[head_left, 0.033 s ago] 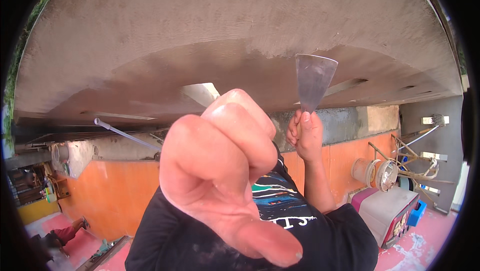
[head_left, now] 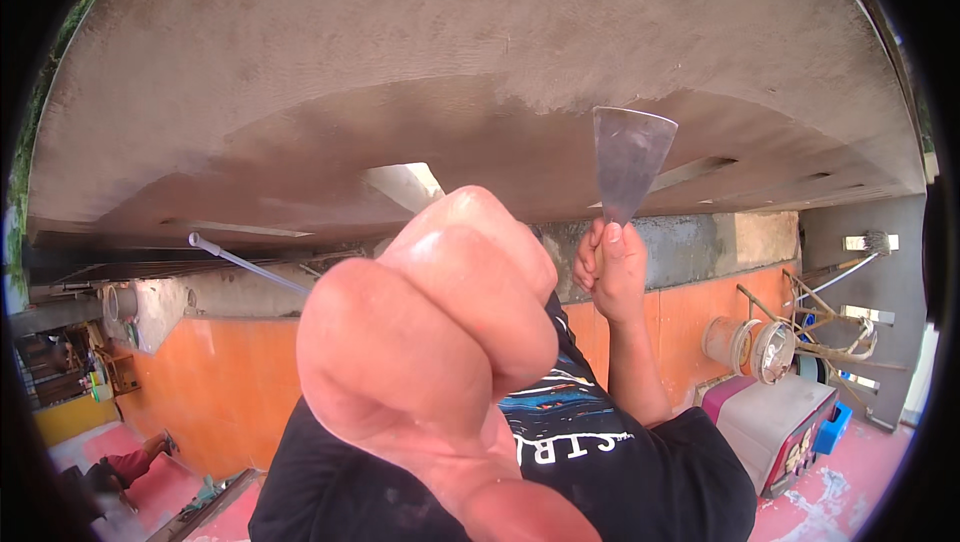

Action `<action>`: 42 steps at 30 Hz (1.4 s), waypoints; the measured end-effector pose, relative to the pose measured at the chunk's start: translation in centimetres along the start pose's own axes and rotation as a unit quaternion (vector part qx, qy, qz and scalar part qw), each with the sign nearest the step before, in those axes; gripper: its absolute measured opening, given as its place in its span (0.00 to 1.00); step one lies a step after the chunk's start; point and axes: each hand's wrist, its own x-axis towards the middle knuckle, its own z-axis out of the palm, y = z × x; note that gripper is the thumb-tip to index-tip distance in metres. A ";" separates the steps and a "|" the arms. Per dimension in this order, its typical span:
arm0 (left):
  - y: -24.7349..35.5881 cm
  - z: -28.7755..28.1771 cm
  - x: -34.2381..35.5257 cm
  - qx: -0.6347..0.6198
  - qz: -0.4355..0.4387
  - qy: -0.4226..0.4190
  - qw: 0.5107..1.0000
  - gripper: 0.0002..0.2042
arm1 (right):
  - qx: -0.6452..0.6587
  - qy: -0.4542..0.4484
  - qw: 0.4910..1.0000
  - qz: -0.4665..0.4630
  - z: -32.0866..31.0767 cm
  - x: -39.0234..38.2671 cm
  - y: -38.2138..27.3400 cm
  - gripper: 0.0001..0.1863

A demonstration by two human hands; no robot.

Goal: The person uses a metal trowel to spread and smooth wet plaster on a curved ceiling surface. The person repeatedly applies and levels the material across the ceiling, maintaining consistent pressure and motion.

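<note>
My left hand is very close to the camera, covering much of the middle. Its fingers are curled in and its thumb sticks out toward the lower edge; nothing shows in it. To its right, my right hand grips a putty knife by the handle, which the fingers mostly hide. The wide metal blade points up, in front of a grey cement surface. Whether the blade touches that surface I cannot tell. Behind both hands is my black printed shirt.
Buckets stand on a grey-white box at right, beside a blue container and wooden poles. An orange wall runs behind me. A pale pole slants at left. Another person's leg shows at lower left.
My left hand has come slightly nearer the camera and shifted left, its thumb dropping toward the lower edge. My right hand and the putty knife have barely moved.
</note>
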 end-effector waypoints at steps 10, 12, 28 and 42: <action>0.6 1.1 0.9 -0.026 0.019 0.018 0.999 0.22 | 0.011 0.016 0.999 0.031 -0.2 0.6 0.7 0.17; 0.9 1.5 0.6 -0.031 0.003 0.030 0.999 0.21 | 0.007 0.015 0.999 0.033 -0.1 0.8 0.7 0.17; -1.5 0.5 -1.4 0.076 -0.108 -0.045 0.990 0.19 | -0.033 0.054 0.998 0.027 0.8 2.0 0.6 0.16; -14.9 -2.2 -7.1 0.033 -0.510 -0.044 0.859 0.22 | 0.068 -0.014 0.997 0.019 2.3 2.0 1.9 0.21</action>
